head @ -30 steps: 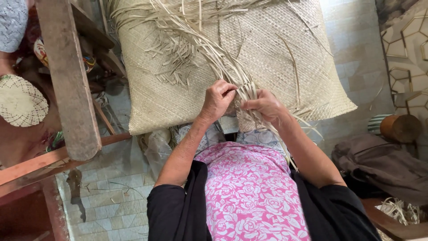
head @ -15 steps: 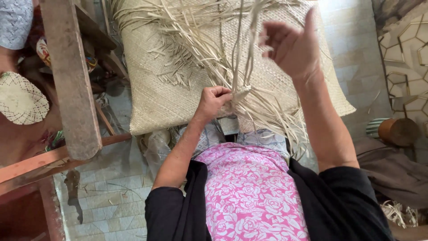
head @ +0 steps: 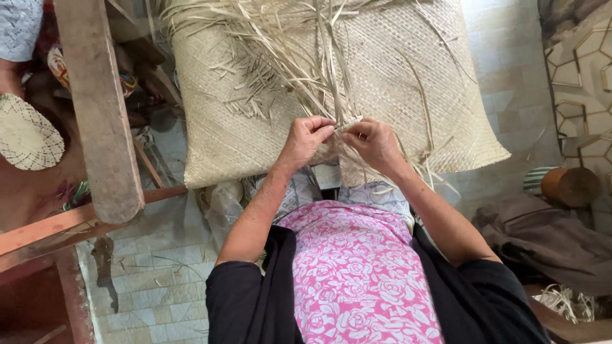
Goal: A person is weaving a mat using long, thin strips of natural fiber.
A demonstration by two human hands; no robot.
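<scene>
The left hand (head: 306, 137) and the right hand (head: 376, 141) both pinch loose palm strips (head: 338, 121) at the near edge of the woven mat (head: 408, 83), which spreads toward 12 o'clock.

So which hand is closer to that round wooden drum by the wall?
Right. The right hand works at the woven mat's near edge on the wooden drum's side; the left hand is farther across.

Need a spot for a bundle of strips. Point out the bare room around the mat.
Bare tiled floor lies between the wooden beam and the person's left arm, and beyond the mat's right edge. Crowded: loose strips above both hands, clutter far left, dark cloth at right.
</scene>
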